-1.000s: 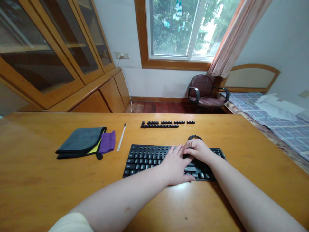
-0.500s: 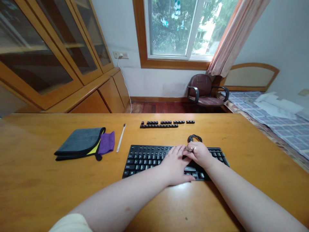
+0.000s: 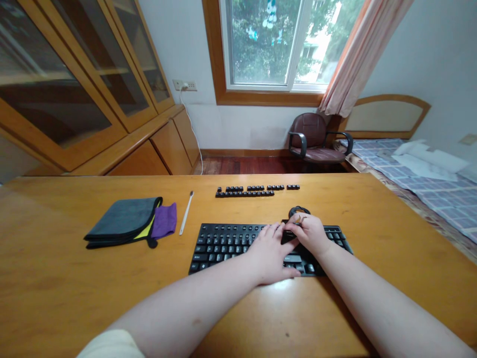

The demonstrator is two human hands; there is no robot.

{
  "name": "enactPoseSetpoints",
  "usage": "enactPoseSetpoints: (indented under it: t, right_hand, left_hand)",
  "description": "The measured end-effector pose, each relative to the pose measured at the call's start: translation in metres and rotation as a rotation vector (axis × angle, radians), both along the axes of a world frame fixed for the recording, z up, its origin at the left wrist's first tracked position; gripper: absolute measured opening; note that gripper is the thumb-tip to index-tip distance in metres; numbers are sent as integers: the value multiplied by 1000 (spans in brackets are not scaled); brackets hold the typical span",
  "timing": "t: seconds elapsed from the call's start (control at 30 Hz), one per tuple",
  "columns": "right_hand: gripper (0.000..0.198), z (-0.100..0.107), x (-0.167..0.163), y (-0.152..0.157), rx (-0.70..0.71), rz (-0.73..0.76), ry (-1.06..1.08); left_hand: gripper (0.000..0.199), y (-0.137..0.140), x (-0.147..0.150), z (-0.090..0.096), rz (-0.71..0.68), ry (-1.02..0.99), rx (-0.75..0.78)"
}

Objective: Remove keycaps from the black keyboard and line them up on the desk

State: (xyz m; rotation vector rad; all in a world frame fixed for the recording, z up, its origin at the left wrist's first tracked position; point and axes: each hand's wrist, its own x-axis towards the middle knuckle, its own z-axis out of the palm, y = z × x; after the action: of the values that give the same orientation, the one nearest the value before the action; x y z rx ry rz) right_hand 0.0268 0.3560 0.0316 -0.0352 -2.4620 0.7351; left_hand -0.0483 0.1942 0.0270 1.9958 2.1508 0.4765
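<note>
A black keyboard (image 3: 219,248) lies on the wooden table, with some keys gone from its upper rows. My left hand (image 3: 269,253) rests flat across its middle right part, fingers stretched and thumb apart. Close beside those fingertips, my right hand (image 3: 306,232) is curled in a pinch over the keyboard's upper edge. What the pinch holds, if anything, is hidden by the fingers. Behind that hand sits a coiled black cable (image 3: 298,210). Loose black keycaps (image 3: 245,194) stand in two rows farther back.
Left of the keyboard lie a white toothbrush (image 3: 186,214), a purple cloth (image 3: 164,220) and a folded grey towel (image 3: 122,219). Beyond the table are a brown armchair (image 3: 311,134), a bed (image 3: 410,159) and a wooden cabinet (image 3: 156,149).
My right hand has lifted slightly and its wrist has turned a little, still pinched over the keyboard's upper edge. My left hand stays in almost the same place.
</note>
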Motion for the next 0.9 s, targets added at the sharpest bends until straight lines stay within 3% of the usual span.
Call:
enactPoseSetpoints:
  t: [0.27,0.4,0.5,0.63,0.77,0.9]
  right_hand:
    - [39,-5,3,8,-495,-180,158]
    - [38,-5,1,8,-552,-237,209]
    - [33,-2,0,10,-398,-286,201]
    - [27,3,-3,18,-32,-286,18]
    - [23,0,-9,23,190,-217,-306]
    - [25,-3,-15,23,285,-128,-470]
  left_hand:
    - [77,0,0,6,3,3,-45]
    - [76,0,1,7,11,4,-45]
    - [76,0,2,6,12,4,-22]
    - [58,2,-1,6,66,-35,49]
    - [27,5,-9,13,296,-84,170]
    - [14,7,-23,17,492,-268,312]
